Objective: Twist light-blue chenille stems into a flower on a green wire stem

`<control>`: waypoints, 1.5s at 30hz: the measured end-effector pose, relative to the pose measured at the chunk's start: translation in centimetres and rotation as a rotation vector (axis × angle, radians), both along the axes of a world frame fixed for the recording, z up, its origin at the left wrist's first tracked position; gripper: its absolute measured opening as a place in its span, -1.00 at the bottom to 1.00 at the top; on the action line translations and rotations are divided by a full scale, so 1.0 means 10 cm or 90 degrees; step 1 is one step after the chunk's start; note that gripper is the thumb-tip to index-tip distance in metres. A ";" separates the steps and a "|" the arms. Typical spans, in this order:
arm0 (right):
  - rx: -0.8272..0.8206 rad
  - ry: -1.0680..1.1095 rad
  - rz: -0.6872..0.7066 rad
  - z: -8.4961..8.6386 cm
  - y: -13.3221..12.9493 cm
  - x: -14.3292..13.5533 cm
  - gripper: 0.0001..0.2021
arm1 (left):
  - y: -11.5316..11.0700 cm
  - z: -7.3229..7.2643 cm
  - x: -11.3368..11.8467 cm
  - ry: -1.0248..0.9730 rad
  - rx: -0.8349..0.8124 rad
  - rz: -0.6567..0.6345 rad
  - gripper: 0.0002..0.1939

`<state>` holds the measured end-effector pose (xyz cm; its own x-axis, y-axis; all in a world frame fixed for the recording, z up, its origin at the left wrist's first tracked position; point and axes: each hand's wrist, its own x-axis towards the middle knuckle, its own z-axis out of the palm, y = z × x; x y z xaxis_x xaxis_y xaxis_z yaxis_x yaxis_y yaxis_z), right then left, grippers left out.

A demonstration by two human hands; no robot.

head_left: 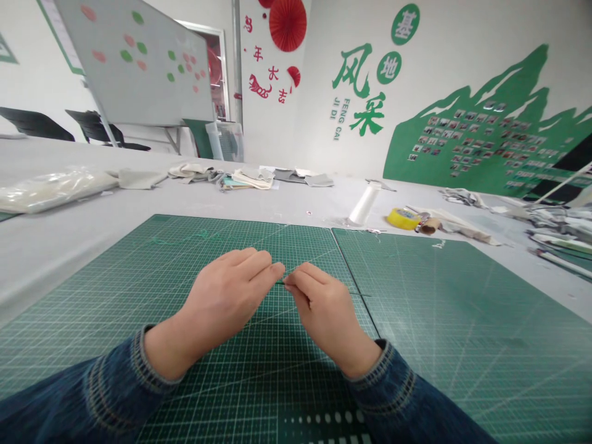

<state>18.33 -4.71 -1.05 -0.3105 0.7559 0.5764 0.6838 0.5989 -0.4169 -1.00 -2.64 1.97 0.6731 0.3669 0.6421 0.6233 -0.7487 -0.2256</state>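
My left hand (231, 296) and my right hand (324, 308) meet fingertip to fingertip over a green cutting mat (231, 382), a small gap between them. Both are closed in a pinch. A thin dark strand (280, 283) bridges that gap, gripped from either side. What looks like its free end sticks out to the right, past the back of my right hand, above the seam between two mats. Whether it is cord or wire I cannot tell. The part inside my fingers is hidden.
Loose green threads (206, 234) lie on the mat's far left. Beyond are folded cloth pieces (252, 179), a plastic-wrapped bundle (55, 188), a white roll (364, 203) and yellow tape (403, 218). Piled cloth (568, 222) covers the right edge. A second mat (462, 320) lies to my right.
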 end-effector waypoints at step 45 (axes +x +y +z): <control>0.004 0.106 -0.125 0.01 0.01 0.03 -0.82 | -0.16 -0.17 0.20 -0.002 -0.109 0.047 -0.77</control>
